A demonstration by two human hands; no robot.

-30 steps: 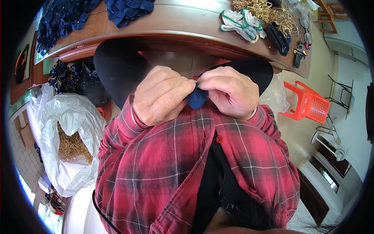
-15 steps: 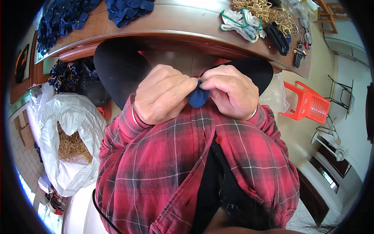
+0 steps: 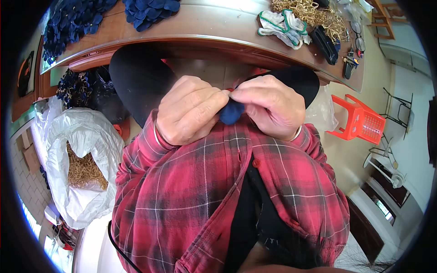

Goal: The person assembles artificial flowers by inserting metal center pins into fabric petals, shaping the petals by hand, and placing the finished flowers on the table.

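Bright light, glare on tabletop (image 3: 214, 23), fisheye bending, black corners

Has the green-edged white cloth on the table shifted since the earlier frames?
No: the cloth lies in the same spot against the table edge.

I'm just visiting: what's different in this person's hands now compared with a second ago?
Very little. The dark blue piece hangs with its lower edge slightly higher in the picture, and the right hand has shifted a touch to the right. Nothing was visibly let go or newly picked up. The left hand, the gloves and the red stool look practically unchanged.
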